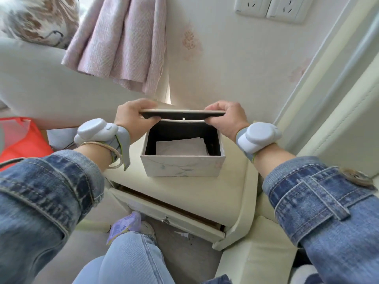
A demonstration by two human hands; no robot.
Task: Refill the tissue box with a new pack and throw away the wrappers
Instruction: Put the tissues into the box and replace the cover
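A pale patterned tissue box [182, 166] stands open on a cream bedside table [205, 193]. Its inside is dark, and a few white tissues [180, 147] lie at the bottom. The flat lid [182, 114] is held level above the box's far edge. My left hand [133, 116] grips the lid's left end and my right hand [227, 116] grips its right end. A purple tissue pack [124, 226] rests on my knee below the table.
The table's drawer [168, 217] is pulled slightly open. A red-orange bag [19, 138] sits on the floor at left, beside a pink curtain [121, 42]. A cream padded bed edge [338, 124] runs along the right. Wall sockets [272, 7] are at upper right.
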